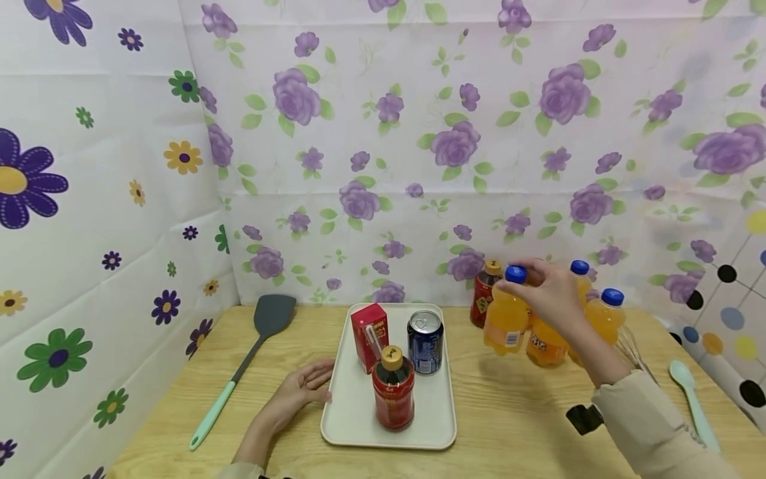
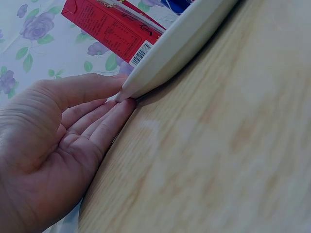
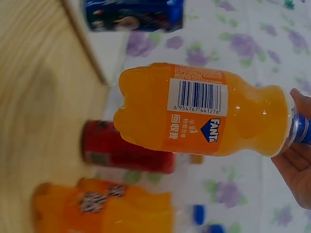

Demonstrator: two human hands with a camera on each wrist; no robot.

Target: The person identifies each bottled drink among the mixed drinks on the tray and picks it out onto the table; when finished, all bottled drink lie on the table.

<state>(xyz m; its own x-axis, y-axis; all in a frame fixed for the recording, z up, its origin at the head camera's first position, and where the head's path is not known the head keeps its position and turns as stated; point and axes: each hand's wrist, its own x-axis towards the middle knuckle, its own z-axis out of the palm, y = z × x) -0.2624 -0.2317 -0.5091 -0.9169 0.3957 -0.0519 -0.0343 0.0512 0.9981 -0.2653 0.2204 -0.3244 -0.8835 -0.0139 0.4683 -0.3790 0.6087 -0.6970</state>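
My right hand (image 1: 556, 299) grips an orange Fanta bottle (image 1: 505, 316) by its blue cap and neck. In the right wrist view the bottle (image 3: 194, 109) is clear of the table, its barcode label showing. My left hand (image 1: 293, 396) is at the left edge of a white tray (image 1: 353, 426); in the left wrist view its thumb and fingers (image 2: 114, 119) pinch the rim. On the tray stand a red drink carton (image 1: 362, 342) with a straw on its side, a dark blue can (image 1: 425, 346) and a red-labelled bottle (image 1: 393, 396) with a yellow cap.
Beyond the raised bottle stands another red-labelled bottle (image 1: 481, 299). Several orange bottles (image 1: 604, 319) are grouped right of it, partly behind my right hand. A whisk (image 1: 634, 352) and a pale green spoon (image 1: 691, 399) lie at the right, a dark spatula (image 1: 257, 346) at the left.
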